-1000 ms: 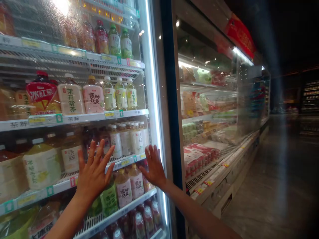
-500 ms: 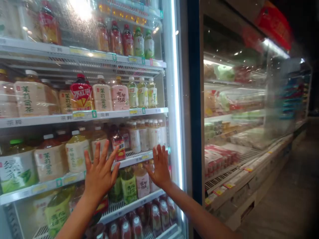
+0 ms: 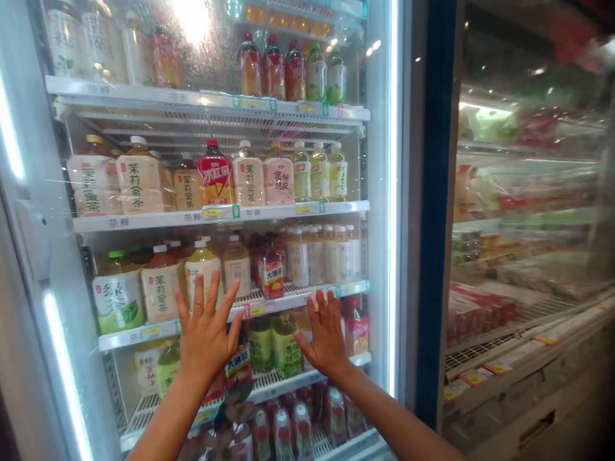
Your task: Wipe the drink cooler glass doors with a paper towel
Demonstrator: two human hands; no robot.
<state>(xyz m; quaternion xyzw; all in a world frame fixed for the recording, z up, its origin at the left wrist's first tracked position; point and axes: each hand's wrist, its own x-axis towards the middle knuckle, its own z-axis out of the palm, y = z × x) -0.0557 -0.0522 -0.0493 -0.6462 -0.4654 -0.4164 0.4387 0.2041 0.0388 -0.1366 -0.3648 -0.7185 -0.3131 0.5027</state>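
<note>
Both of my hands are raised in front of a lit drinks fridge with shelves of bottled tea behind glass. My left hand (image 3: pixel 206 333) has its fingers spread and holds nothing; it covers part of a pale-labelled bottle (image 3: pixel 196 257). My right hand (image 3: pixel 325 336), fingers stretched upward, is empty as well, before the lower shelf edge. Whether either palm touches the glass I cannot tell. Between and above the hands stands a dark red tea bottle (image 3: pixel 271 269). Green-labelled bottles (image 3: pixel 287 349) show between my hands on the shelf below.
A white handle-like fitting (image 3: pixel 34 240) is on the fridge's left frame. Light strips (image 3: pixel 394 192) run up both sides. To the right, past a dark blue post (image 3: pixel 435 211), an open chiller (image 3: pixel 519 358) holds packaged goods. Small bottles (image 3: pixel 283 429) fill the bottom shelf.
The view has swung left, so the fridge sits further right and its left frame now shows. My hands stay raised and spread, slightly further right in the picture.
</note>
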